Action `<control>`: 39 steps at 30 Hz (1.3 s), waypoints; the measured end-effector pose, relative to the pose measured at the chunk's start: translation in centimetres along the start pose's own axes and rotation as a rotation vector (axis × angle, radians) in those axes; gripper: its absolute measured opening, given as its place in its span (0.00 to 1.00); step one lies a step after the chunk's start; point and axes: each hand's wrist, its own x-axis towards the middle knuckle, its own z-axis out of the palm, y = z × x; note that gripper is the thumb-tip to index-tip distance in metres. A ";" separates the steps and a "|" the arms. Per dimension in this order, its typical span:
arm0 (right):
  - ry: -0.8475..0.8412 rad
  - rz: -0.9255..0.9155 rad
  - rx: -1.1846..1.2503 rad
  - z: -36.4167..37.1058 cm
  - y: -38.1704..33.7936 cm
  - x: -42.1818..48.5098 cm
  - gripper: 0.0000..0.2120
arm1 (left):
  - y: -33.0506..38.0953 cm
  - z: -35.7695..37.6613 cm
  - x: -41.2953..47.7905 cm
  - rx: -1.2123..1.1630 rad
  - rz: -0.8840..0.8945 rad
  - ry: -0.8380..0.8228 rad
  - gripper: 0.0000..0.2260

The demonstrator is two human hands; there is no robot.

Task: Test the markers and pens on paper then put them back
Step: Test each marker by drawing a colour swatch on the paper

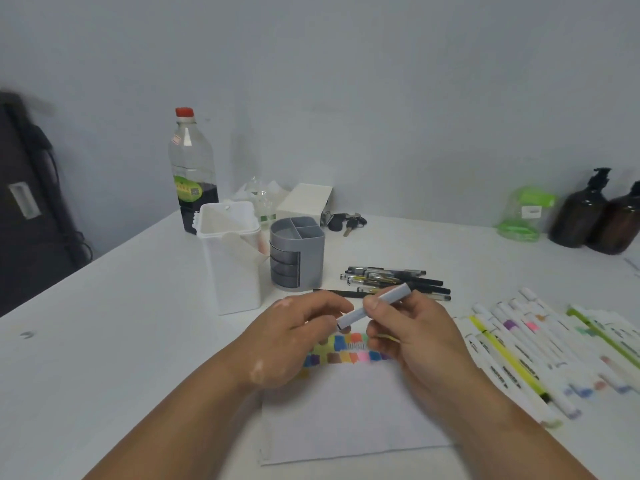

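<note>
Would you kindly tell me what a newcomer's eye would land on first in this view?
The left hand and right hand hold a grey marker at centre, above paper bearing bright swatches. A spread of white markers lies to the right; a red-capped bottle stands at back left.

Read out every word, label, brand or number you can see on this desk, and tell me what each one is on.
No text here can be read.
Green label on the red-capped bottle: print and a code square, blurred.
White markers on the right: black print along the barrels, too blurred.
White sticker on the green packet: too small.
Grey marker held over the paper: no print shows.
</note>
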 end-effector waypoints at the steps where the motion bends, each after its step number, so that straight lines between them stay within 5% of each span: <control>1: -0.008 -0.006 0.011 0.1 0.0 0.0 0.07 | 0.0 0.1 0.0 0.043 0.034 -0.007 0.12; 12: -0.244 -0.043 -0.044 0.4 0.1 -0.9 0.01 | 0.0 0.5 -0.1 0.176 0.086 -0.026 0.16; 19: -0.034 -0.096 -0.028 0.1 -0.3 -0.8 0.06 | -1.6 -1.3 -0.2 0.210 -0.026 0.046 0.04; 22: -0.121 -0.044 -0.047 0.4 -0.1 -1.2 0.07 | -2.3 -2.1 -0.1 0.323 -0.119 0.017 0.03; 32: -0.252 -0.033 -0.582 1.9 1.6 -1.9 0.03 | -2.9 -2.0 0.3 0.399 -0.168 -0.060 0.05; 39: -0.262 -0.011 -0.618 2.2 1.5 -1.9 0.05 | -3.2 -2.0 0.4 0.400 -0.171 -0.064 0.06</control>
